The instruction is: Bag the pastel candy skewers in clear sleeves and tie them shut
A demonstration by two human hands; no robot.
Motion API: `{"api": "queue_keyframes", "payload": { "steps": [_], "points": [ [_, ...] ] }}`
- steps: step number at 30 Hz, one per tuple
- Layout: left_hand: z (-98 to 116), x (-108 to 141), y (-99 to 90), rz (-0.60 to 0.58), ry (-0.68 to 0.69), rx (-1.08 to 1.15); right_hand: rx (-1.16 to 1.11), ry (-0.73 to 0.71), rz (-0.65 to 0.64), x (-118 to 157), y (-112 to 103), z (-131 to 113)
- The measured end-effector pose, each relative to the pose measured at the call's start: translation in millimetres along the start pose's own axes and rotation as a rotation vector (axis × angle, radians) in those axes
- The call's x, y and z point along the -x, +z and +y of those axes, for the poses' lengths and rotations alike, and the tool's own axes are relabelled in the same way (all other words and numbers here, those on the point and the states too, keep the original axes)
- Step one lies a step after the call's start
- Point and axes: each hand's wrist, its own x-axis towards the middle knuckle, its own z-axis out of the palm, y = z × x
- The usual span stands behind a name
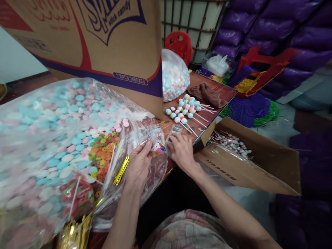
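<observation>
My left hand is closed in a pinch at the edge of a small clear bag printed with coloured dots. Curled fingers of my right hand grip a clear plastic bag just to the right; whether the two pieces are one bag I cannot tell. Gold twist ties lie by my left wrist, next to white sticks. Beyond my right hand, marshmallow skewers in pink, blue and white lie in rows, sticks pointing right.
A large bag of marshmallows spreads over the left side, with ring gummies at its opening. Behind it stands a tall carton. A second marshmallow bag and a brown cloth are farther back. An open box of skewers sits right.
</observation>
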Motion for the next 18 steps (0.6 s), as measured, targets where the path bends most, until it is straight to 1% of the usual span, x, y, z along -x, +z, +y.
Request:
{"api": "queue_keyframes", "payload": {
  "steps": [1, 3, 4, 5, 6, 8, 10, 12, 13, 15, 17, 18],
  "points": [
    [-1.3, -0.5, 1.0, 0.003, 0.000, 0.010, -0.066, -0.066, -0.042, -1.4, 4.4, 0.4],
    [-3.5, -2.3, 2.9, 0.003, 0.004, 0.022, -0.271, -0.234, -0.119, -3.6, 11.9, 1.1],
    [-4.5, -3.6, 3.8, 0.004, 0.009, 0.032, -0.375, -0.275, -0.128, -4.1, 13.7, 1.3],
    [-5.4, -5.2, 4.7, 0.013, 0.016, 0.047, -0.471, -0.261, -0.106, -4.3, 13.7, 1.1],
    [-6.4, -6.8, 5.8, 0.021, 0.023, 0.067, -0.568, -0.202, -0.059, -4.0, 11.7, 0.5],
    [-9.6, -9.1, 9.3, 0.045, 0.039, 0.106, -0.775, -0.013, 0.028, -2.4, 2.6, -2.0],
    [-15.7, -8.8, 15.9, 0.046, 0.053, 0.126, -0.992, 0.148, 0.022, -0.2, -9.7, -6.2],
    [-24.7, -5.2, 25.8, 0.029, 0.071, 0.123, -1.145, 0.243, -0.026, 1.2, -19.6, -10.5],
    [-29.5, -2.3, 31.4, 0.021, 0.083, 0.114, -1.187, 0.284, -0.017, 1.3, -22.7, -12.3],
    [-37.4, 4.1, 41.7, 0.021, 0.104, 0.089, -1.219, 0.364, 0.065, 0.5, -25.5, -13.8],
    [-40.0, 9.4, 48.0, 0.029, 0.099, 0.064, -1.216, 0.412, 0.132, -0.9, -26.3, -12.3],
    [-39.0, 11.1, 49.0, 0.024, 0.085, 0.054, -1.208, 0.416, 0.134, -1.6, -26.7, -10.5]
  ]
}}
